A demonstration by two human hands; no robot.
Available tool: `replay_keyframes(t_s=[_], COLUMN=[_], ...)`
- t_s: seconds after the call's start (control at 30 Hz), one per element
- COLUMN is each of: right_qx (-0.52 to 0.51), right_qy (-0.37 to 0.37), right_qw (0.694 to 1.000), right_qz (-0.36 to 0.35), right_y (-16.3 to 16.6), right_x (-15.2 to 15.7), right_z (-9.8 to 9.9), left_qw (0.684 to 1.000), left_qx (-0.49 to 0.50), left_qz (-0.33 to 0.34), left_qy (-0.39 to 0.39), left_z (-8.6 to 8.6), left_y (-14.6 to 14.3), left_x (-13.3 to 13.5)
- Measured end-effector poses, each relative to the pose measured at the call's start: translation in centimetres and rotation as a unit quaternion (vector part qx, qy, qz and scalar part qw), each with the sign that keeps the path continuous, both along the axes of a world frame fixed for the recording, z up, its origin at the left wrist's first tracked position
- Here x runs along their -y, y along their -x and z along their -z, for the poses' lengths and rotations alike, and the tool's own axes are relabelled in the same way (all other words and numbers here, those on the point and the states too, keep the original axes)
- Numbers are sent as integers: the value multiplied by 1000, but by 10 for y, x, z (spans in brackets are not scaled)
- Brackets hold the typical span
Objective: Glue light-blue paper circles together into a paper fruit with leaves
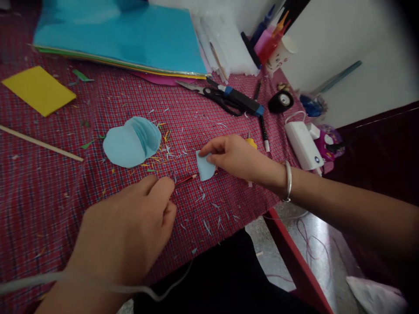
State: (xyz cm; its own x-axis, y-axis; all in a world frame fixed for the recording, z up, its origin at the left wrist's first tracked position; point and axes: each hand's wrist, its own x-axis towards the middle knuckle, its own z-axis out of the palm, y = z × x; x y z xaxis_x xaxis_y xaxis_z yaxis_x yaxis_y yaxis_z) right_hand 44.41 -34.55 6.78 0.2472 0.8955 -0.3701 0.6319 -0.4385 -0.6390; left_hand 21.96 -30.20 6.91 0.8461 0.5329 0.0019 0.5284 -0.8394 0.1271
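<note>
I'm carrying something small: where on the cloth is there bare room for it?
Mostly bare cloth lies nearer than the wooden stick, left of the left hand. A smaller, lightly littered patch lies between the blue cutouts and the paper stack. Scraps crowd the space between cutouts and right hand; around the bottles it's packed too.

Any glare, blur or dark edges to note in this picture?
Head view: dim light overall; glare whitens part of the floor at lower right; a sheen shows on the blue sheet; the upper right corner falls to black; the pale cord at lower left looks soft; the right hand and its light-blue paper piece remain readable.
</note>
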Motion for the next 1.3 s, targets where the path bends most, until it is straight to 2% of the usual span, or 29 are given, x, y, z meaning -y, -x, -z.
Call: replay_keyframes(t_s=[0.33,0.6,0.77,0.9,1.03,1.13,1.3], right_qx=[5,37,21,18,26,32,34], right_qy=[-23,-48,-41,-40,-49,-46,-49], right_qw=[1000,998,999,999,998,998,998], right_qz=[-1,-5,-9,-27,-31,-23,-22], right_y=[1,4,2,2,3,4,6], right_x=[1,3,2,4,5,5,5], right_z=[3,6,6,5,8,8,7], left_qw=[1000,998,1000,1000,1000,1000,999], left_qx=[-7,-46,-18,-11,-14,2,20], left_qz=[-6,-14,-3,3,-18,-25,11], left_qy=[1,40,6,10,17,13,28], left_z=[-3,-5,-7,-11,-14,-11,-5], left_y=[1,7,4,1,3,5,1], left_x=[0,-5,-3,-1,0,1,5])
